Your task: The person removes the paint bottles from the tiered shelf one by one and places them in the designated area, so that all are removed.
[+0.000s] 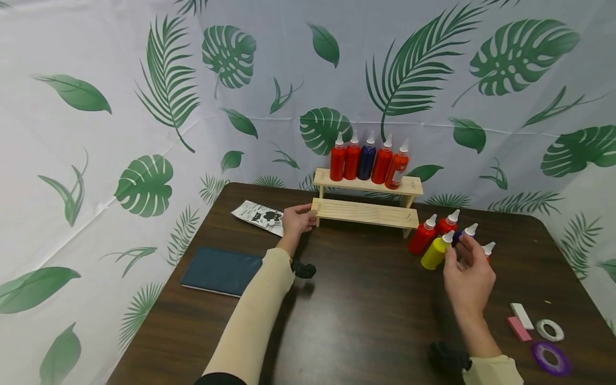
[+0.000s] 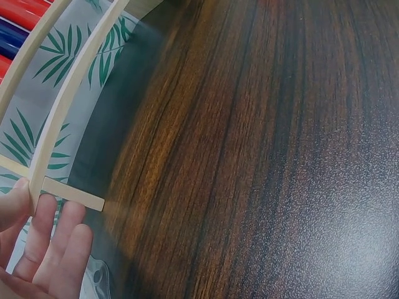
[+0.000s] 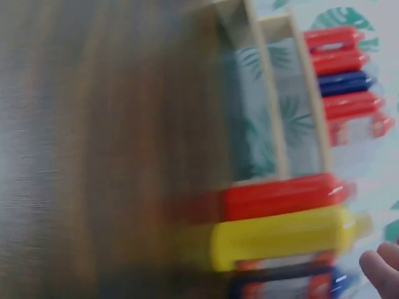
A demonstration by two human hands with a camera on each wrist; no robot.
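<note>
My left hand (image 1: 297,220) pinches the left end of the lower step of a two-tier wooden rack (image 1: 366,212); in the left wrist view the thumb lies on the wood and fingers (image 2: 70,240) are beneath it. Five squeeze bottles, red, orange-red and one blue (image 1: 367,162), stand upright on the top step. My right hand (image 1: 470,275) is raised at the group of bottles on the table, thumb and fingers bent and apart, overlapping a blue bottle's cap (image 1: 471,230). A yellow bottle (image 1: 434,254) and a red bottle (image 1: 421,239) stand just left of it.
A dark blue notebook (image 1: 221,270) and a printed sheet with black drawings (image 1: 257,216) lie at left. Pink (image 1: 518,329) and white (image 1: 522,315) blocks, a white tape roll (image 1: 558,331) and a purple one (image 1: 538,355) lie at right. A leaf-patterned cloth (image 1: 269,133) hangs behind.
</note>
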